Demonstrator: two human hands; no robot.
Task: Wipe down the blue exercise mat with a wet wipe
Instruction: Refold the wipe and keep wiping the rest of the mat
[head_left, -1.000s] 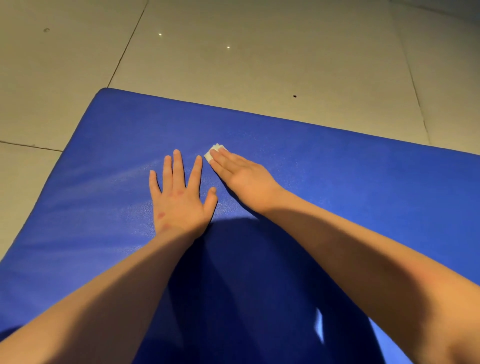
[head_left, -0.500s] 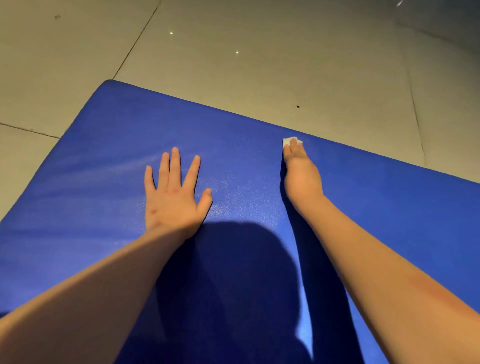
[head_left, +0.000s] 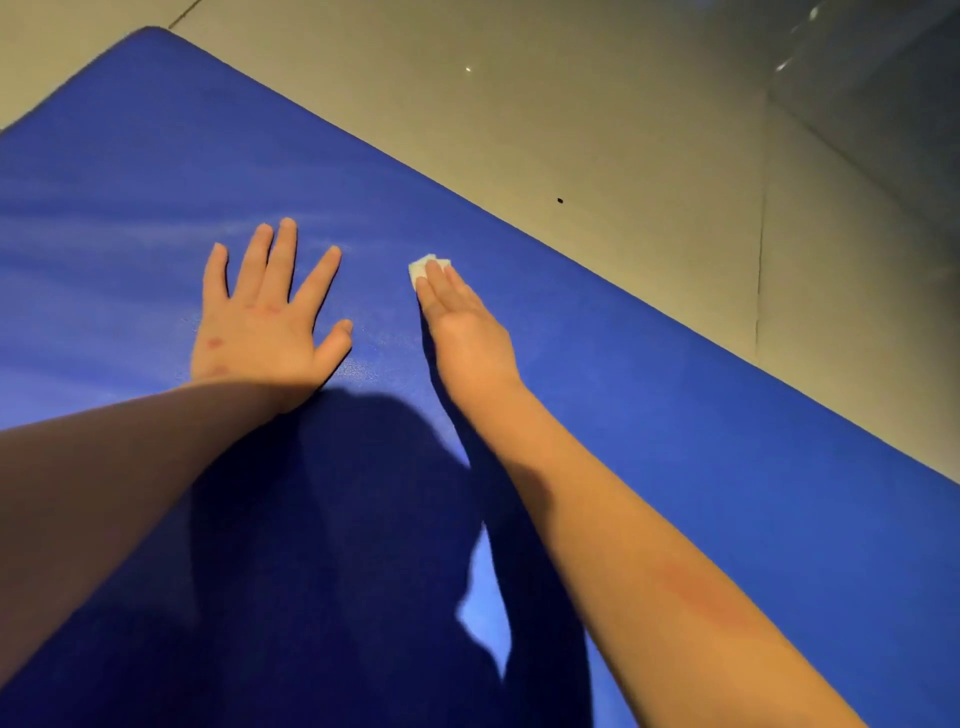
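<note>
mat: blue exercise mat (head_left: 675, 415) lies flat on the floor (head_left: 571, 104); it fills the left and near part of the view, and its far edge runs diagonally from far left to near right.
left hand: left hand (head_left: 260, 317) is palm down on the mat, fingers straight and spread wide, thumb out to the right. It holds nothing.
right hand: right hand (head_left: 462, 322) is palm down just right of the left one, not touching it. Its fingers (head_left: 441, 283) are straight and pressed together, flat on top of the wipe.
wipe: small folded white wet wipe (head_left: 423, 267) sits on the mat under the right fingertips, only its far-left corner showing. It is near the mat's far edge, still inside it.
mat surface: pale streaks to the far left of the left hand.
shadow: dark shadow (head_left: 337, 493) covers the near middle of the mat, between the forearms.
floor: pale tiles, a grout line (head_left: 759, 260) at right, a small black speck (head_left: 559, 200) beyond the mat edge.
forearm: reddish mark (head_left: 701, 597) on the right forearm.
</note>
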